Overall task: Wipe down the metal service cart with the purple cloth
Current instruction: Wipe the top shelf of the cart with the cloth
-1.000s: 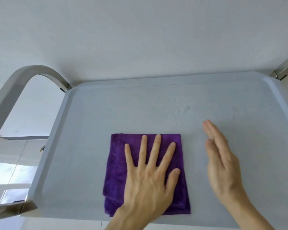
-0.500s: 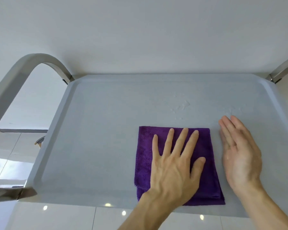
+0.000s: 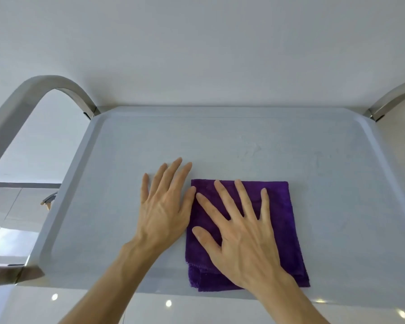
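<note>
The folded purple cloth (image 3: 283, 220) lies flat on the top tray of the metal service cart (image 3: 117, 146), right of the middle and near the front edge. My right hand (image 3: 241, 235) presses on the cloth with its fingers spread and straight. My left hand (image 3: 164, 206) lies flat on the bare tray just left of the cloth, its thumb at the cloth's left edge. Faint smears (image 3: 250, 150) show on the tray beyond the cloth.
Curved metal handles rise at the cart's far left (image 3: 45, 90) and far right (image 3: 393, 97) corners. A white wall stands behind the cart. Glossy floor tiles (image 3: 14, 220) show to the left and below the tray's raised front rim (image 3: 150, 291).
The cloth slid right across the tray under my left hand. Now my right hand presses it instead, and my left hand has come off onto the bare tray beside it.
</note>
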`<state>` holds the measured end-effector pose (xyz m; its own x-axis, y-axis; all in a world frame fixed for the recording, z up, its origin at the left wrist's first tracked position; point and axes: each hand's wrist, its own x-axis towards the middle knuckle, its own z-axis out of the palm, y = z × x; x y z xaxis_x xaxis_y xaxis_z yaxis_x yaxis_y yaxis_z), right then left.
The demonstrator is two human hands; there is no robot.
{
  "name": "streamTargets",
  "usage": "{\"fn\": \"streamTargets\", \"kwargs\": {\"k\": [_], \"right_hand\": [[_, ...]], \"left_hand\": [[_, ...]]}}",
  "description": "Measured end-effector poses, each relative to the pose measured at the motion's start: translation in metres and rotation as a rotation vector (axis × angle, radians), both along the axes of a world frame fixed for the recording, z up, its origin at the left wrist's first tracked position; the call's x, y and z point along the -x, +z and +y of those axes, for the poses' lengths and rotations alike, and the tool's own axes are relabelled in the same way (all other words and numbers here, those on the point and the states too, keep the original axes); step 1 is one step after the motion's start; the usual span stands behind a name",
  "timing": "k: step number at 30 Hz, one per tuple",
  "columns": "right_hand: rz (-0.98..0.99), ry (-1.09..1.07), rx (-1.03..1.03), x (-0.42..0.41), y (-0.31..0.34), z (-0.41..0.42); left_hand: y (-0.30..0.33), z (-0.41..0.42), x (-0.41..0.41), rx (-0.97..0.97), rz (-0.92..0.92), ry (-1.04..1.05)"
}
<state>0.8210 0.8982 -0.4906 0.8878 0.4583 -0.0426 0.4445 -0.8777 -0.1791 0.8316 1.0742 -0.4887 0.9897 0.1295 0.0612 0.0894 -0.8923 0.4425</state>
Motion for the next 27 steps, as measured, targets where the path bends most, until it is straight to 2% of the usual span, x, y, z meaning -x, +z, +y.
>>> {"fn": "streamTargets", "kwargs": {"k": [7, 16, 19, 24, 27], "right_hand": [[-0.008, -0.106, 0.076, -0.024, 0.003, -0.053], [0.047, -0.34, 0.084, -0.117, 0.002, -0.073], [0.035, -0.276, 0.082, -0.085, 0.003, -0.063], [0.028, 0.002, 0.108, 0.004, 0.003, -0.068], [0.033, 0.102, 0.104, 0.024, 0.005, -0.09]], "left_hand": [[-0.012, -0.008, -0.006, -0.22, 0.11, -0.046], [-0.016, -0.011, -0.01, -0.26, 0.154, -0.034], [-0.016, -0.013, -0.01, -0.274, 0.164, -0.029], [-0.016, -0.011, -0.009, -0.296, 0.161, -0.031], [-0.017, -0.012, -0.009, -0.299, 0.151, -0.031]]}}
